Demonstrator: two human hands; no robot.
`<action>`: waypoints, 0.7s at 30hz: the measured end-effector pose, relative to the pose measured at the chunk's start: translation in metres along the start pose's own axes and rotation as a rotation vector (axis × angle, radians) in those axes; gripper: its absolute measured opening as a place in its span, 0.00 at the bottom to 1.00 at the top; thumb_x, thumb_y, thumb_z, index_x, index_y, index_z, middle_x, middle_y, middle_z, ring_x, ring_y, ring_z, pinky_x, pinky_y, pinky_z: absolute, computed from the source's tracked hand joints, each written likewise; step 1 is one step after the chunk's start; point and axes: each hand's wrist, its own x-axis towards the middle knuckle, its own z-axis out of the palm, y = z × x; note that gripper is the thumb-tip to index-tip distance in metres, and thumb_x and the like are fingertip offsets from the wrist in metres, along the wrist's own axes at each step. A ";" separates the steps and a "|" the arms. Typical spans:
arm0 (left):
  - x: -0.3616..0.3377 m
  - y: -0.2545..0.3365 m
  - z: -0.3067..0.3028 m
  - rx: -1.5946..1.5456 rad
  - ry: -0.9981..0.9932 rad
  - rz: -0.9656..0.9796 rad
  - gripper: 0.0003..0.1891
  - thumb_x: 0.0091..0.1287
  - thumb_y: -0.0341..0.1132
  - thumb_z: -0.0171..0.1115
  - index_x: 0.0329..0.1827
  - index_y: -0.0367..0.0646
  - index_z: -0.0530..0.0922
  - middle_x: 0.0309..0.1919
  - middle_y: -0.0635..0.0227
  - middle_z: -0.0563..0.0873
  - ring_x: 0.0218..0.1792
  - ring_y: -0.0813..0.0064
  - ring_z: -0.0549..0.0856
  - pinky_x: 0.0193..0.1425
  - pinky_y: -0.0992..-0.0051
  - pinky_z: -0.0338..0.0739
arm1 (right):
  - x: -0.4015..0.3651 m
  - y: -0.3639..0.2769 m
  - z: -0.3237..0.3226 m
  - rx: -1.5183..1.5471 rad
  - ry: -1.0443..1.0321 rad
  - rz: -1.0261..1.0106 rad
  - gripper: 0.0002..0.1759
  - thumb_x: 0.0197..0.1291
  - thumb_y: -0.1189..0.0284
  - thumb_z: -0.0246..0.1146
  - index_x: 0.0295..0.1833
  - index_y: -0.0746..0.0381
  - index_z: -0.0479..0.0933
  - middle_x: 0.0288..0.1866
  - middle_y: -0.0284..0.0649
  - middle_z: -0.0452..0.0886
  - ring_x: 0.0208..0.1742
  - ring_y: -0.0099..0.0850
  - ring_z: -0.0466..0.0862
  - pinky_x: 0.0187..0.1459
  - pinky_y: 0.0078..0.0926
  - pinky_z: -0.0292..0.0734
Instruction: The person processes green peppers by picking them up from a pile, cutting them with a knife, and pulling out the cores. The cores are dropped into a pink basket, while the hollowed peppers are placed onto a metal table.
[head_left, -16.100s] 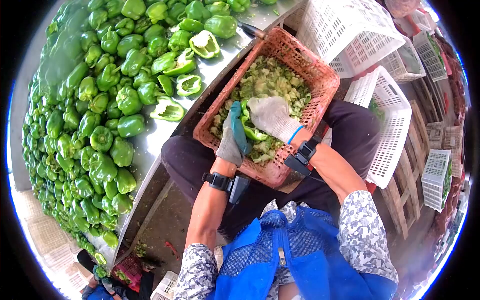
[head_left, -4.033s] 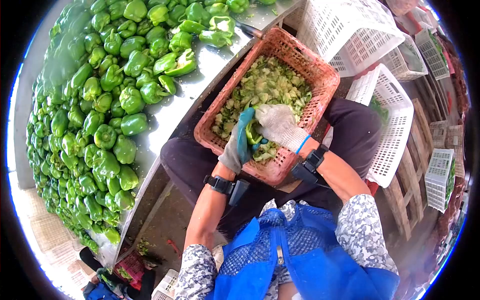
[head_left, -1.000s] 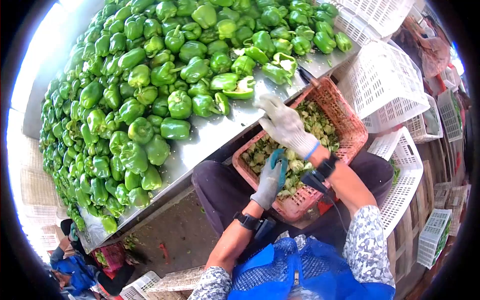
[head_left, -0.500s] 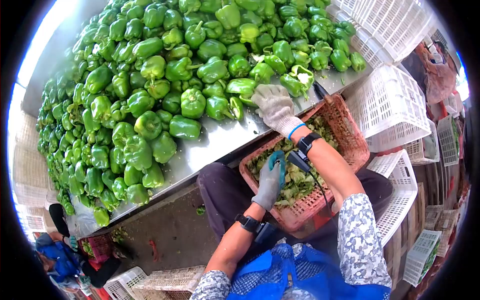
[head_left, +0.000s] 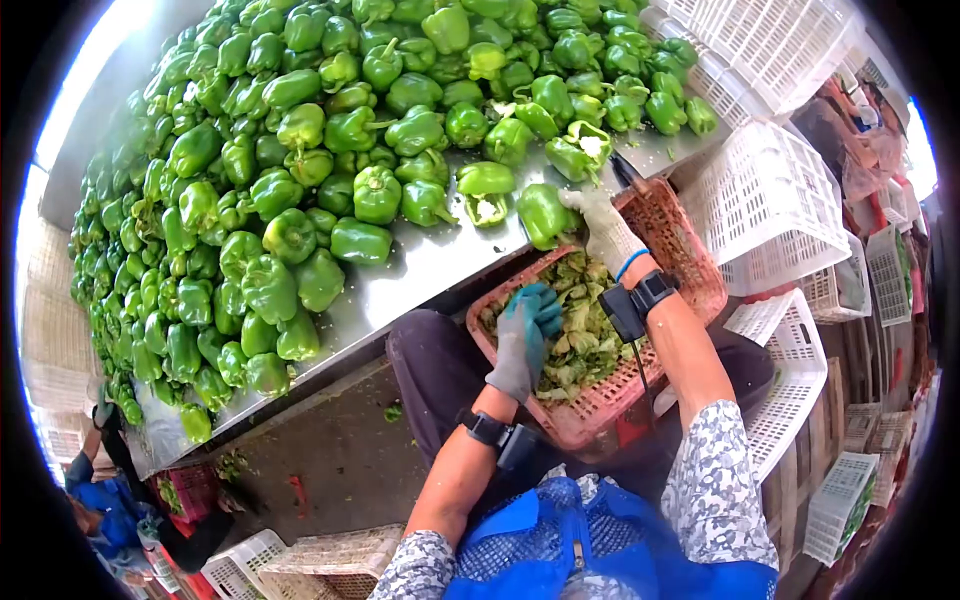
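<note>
My right hand, in a pale knit glove, is closed on a green bell pepper at the table's front edge, above the far side of a pink basket. My left hand, in a grey glove with teal fingers, is over the basket's left part with its fingers curled. What they hold, if anything, is hidden. Wilted green trimmings lie in the basket. On the table near my right hand are a cut-open pepper and another with its pale inside showing.
A large heap of bell peppers covers much of the metal table. A dark pointed object sits by the basket's far corner. White crates stand at the right. Another person is at the lower left.
My right hand has moved from the peppers toward me and to the right, now with a bell pepper in it. My left hand has shifted slightly left, its fingers more curled.
</note>
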 end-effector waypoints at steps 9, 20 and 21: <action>-0.023 0.046 0.027 -0.535 -0.379 -0.171 0.22 0.73 0.61 0.57 0.58 0.58 0.81 0.52 0.75 0.86 0.53 0.71 0.85 0.51 0.61 0.83 | -0.115 0.024 0.002 -0.550 -0.281 -0.734 0.11 0.59 0.67 0.73 0.43 0.60 0.81 0.48 0.41 0.83 0.50 0.40 0.86 0.51 0.34 0.81; -0.027 0.022 0.021 -0.306 -0.479 -0.013 0.23 0.73 0.36 0.60 0.71 0.47 0.74 0.61 0.66 0.83 0.63 0.67 0.81 0.71 0.63 0.74 | -0.162 0.016 0.011 -1.215 0.071 -0.332 0.24 0.54 0.64 0.70 0.56 0.55 0.72 0.56 0.44 0.75 0.53 0.51 0.84 0.51 0.48 0.82; -0.026 0.020 0.019 -0.267 -0.478 0.017 0.23 0.73 0.36 0.59 0.72 0.46 0.74 0.62 0.65 0.83 0.64 0.65 0.81 0.72 0.62 0.74 | -0.162 0.017 0.010 -1.188 0.048 -0.322 0.28 0.53 0.64 0.71 0.59 0.54 0.70 0.59 0.47 0.73 0.53 0.53 0.84 0.51 0.49 0.82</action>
